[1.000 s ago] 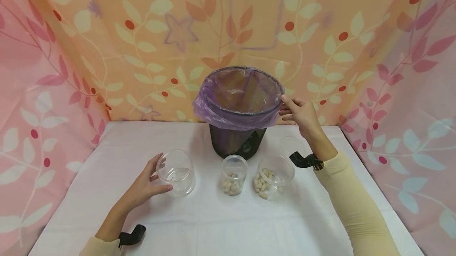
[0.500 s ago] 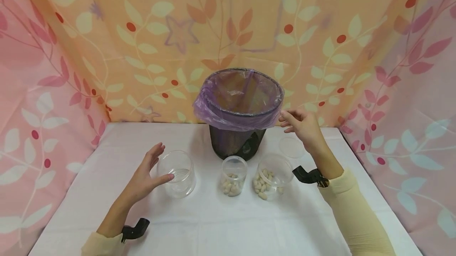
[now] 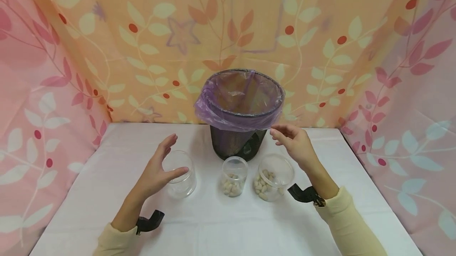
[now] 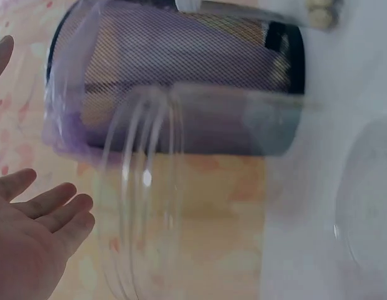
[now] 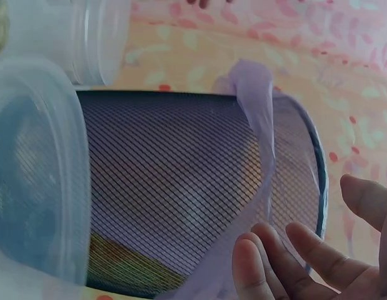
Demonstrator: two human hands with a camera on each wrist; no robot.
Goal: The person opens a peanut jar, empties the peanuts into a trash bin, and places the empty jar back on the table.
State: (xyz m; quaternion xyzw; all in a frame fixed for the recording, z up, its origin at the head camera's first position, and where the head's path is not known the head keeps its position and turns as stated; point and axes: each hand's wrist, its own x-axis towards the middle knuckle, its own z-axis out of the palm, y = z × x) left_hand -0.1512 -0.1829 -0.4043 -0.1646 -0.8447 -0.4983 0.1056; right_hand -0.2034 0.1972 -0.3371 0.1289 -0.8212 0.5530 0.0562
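Leftmost, we logged the left hand (image 3: 154,173) with fingers and thumb spread wide, grasping nothing; in the left wrist view its fingertips stood clear of the rim of the empty clear jar (image 3: 183,188), which sat upright on the white cloth (image 3: 221,224). Right of it, a narrow clear cup (image 3: 233,173) stood upright, part filled with pale, nut-like pieces (image 3: 231,187). Behind the cup stood the dark mesh bin (image 3: 231,141), its purple liner (image 3: 231,119) turned over the rim and draped outside. Just right of the cup, a wide clear tub (image 3: 278,179) held more such pieces, heaped toward its left side. The right hand (image 3: 297,145) hung beyond the tub, near the liner's lower edge, fingers loosely bent and gripping nothing; we could not tell whether a fingertip brushed the plastic. We judged the step in hand to be a lull around the lined bin, with both hands free; taking up the jar would call for lowering the left hand and closing it on the wall. As for room, the cloth lay open in front, the jar-to-cup gap was generous, the cup-to-tub gap tight, and the bin stood by the table's back edge, near the floral backdrop (image 3: 149,50).
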